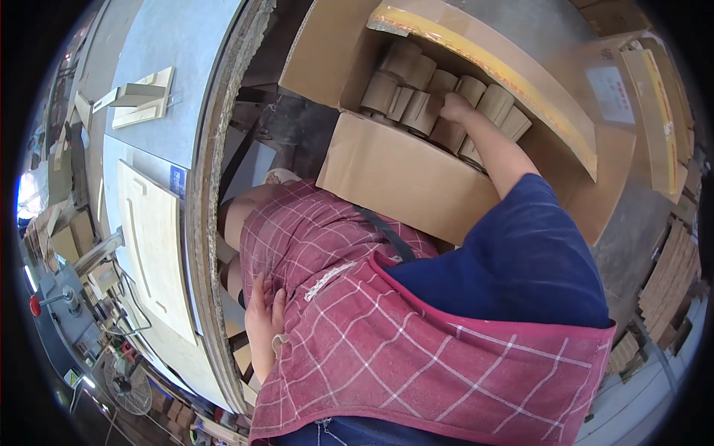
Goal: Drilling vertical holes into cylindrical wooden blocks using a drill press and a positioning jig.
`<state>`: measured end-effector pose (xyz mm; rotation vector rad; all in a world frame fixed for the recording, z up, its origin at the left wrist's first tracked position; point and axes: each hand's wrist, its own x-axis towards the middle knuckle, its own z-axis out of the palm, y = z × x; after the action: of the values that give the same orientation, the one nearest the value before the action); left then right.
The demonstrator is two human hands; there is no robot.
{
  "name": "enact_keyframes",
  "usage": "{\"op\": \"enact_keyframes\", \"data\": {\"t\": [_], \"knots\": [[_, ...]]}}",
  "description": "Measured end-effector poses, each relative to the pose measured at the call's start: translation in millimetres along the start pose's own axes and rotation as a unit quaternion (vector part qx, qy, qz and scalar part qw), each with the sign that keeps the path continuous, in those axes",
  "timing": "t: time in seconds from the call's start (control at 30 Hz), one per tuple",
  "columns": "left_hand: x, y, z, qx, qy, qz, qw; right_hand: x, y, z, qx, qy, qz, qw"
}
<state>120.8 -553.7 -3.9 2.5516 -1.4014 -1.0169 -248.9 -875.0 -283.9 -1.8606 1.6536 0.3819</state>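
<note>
My right arm reaches into an open cardboard box (405, 167) at the far right. Inside stand several pale wooden cylinders (421, 110), packed side by side, some with a slot down the side. My right hand (454, 108) is closed at the upper rim of one wooden cylinder (448, 136) in the near row; its fingertips are partly hidden. Low on my left side, my left hand (266, 316) rests against the red checked apron (372, 327) over my lap. Its fingers are stretched out and it holds nothing.
To my left runs a worktable (204, 163) with a rough edge. On it lie a flat wooden panel (155, 241) with a groove and a small wooden bracket (145, 99). Box flaps (491, 67) stick out around the box. Flattened cardboard (669, 275) is stacked at the right; a fan (128, 383) stands lower left.
</note>
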Motion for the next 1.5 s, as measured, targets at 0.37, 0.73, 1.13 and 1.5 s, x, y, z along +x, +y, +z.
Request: {"op": "enact_keyframes", "data": {"t": [0.37, 0.73, 1.13, 1.5], "knots": [[18.8, 2.0, 7.1, -0.135, -0.017, 0.01, 0.991, 156.4, 169.6, 125.4, 0.103, -0.054, 0.018, 0.993], [9.0, 0.0, -6.0, -0.094, 0.009, -0.017, 0.995, -47.7, -3.1, -67.7, 0.351, -0.121, 0.203, 0.906], [27.4, -4.3, -50.3, -0.246, 0.187, 0.242, 0.92, -204.6, -193.9, -121.9, 0.711, -0.16, -0.181, 0.66], [-14.8, -58.2, -37.6, -0.317, 0.43, 0.225, 0.815, -273.8, -379.3, -76.2, 0.542, -0.494, -0.266, 0.626]]}}
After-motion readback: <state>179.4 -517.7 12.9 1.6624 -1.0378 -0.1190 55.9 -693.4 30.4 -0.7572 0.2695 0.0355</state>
